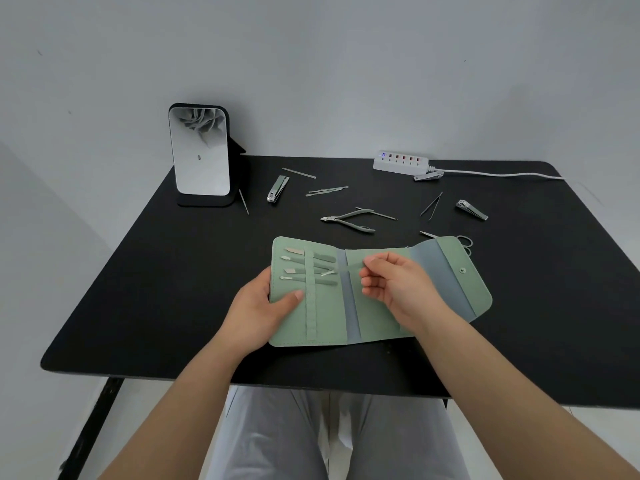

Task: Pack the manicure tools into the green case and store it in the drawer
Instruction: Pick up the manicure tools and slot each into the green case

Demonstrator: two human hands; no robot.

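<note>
Scissors (465,242) mostly hidden behind far right flap of green case (377,320); I see only handle loops, blade tip. Thin tool (346,269) in right hand (398,289) blurred, type unreadable. Forearms cut by bottom edge.

You see a matt green leather-like fold-out case (377,317), shiny silver metal nail clippers (277,188), and a smooth matt black tabletop (166,289).

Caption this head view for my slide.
Right hand slides a slim tool into the open green case, steadied by the left hand.
</note>
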